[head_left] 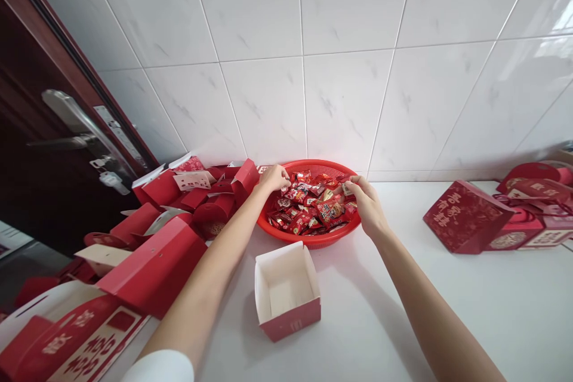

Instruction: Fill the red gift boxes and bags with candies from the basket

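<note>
A round red plastic basket (329, 243) holds a heap of wrapped candies (308, 203), mostly red. My left hand (274, 179) is over the basket's left side with its fingers pinched; whatever is between them is too small to make out. At the right side, my right hand (364, 200) pinches a small wrapped candy (346, 190) between thumb and fingers. In front of the basket stands an open red box (290, 321) with a white inside, and nothing shows in it.
Many red gift boxes (154, 265) crowd the left side, some with open tops. More red boxes (470, 218) stand at the right on the white table (358, 322). Behind rises a tiled wall (344, 101); a dark door with a metal handle (71, 140) is at the left.
</note>
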### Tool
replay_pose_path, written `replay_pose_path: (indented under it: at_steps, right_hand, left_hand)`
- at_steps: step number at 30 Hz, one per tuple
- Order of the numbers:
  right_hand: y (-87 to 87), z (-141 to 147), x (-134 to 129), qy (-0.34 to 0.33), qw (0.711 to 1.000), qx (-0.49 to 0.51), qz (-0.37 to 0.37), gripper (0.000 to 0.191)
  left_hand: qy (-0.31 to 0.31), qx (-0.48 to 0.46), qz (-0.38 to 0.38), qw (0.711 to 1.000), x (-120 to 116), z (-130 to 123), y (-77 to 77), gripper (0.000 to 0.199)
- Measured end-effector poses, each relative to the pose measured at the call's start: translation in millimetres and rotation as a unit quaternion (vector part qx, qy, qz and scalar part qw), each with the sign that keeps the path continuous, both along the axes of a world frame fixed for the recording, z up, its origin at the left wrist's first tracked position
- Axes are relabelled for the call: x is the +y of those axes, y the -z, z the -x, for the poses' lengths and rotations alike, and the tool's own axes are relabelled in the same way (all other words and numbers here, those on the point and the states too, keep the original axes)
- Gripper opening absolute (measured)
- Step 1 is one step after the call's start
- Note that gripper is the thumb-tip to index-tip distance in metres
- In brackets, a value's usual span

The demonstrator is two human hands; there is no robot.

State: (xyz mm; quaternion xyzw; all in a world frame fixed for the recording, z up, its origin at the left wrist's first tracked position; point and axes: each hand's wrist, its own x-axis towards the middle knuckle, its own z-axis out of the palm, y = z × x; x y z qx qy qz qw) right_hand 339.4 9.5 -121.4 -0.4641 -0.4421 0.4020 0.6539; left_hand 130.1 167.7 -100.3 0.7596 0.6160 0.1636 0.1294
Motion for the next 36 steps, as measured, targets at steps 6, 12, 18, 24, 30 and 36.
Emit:
replay_pose_path:
  at_steps: [6, 12, 18, 24, 30, 36]
  right_hand:
    - [-0.6, -4.2, 1.8, -0.027, 0.999, 0.046, -0.012, 0.018]
    - [-1.9, -0.4, 3.3, -0.039, 0.997, 0.068, 0.015, 0.016]
    - [-3.0, 2.5, 1.5, -0.048, 0.996, 0.073, 0.020, 0.025]
    - [0.0, 3.5, 3.9, -0.034, 0.999, 0.036, 0.021, 0.030]
    - [1.7, 2.0, 6.4, -0.057, 0.996, 0.068, 0.008, 0.032]
    - [-0.7, -2.4, 3.5, -0.070, 0.994, 0.088, 0.000, 0.039]
  left_hand:
    - [0.100, -0.232, -0.039, 0.967, -4.1, -9.4, -5.8, 0.028]
    - [0.205, -0.386, 0.004, 0.900, -15.2, -29.0, -9.6, 0.056]
    - [0.244, -0.392, 0.027, 0.887, -24.8, -36.6, -5.5, 0.045]
    - [0.241, -0.432, 0.030, 0.869, -28.0, -37.4, -2.5, 0.052]
    - [0.302, -0.476, 0.037, 0.825, -49.7, -63.4, -7.6, 0.047]
    - [0.332, -0.414, -0.032, 0.847, -65.6, -76.7, -6.9, 0.038]
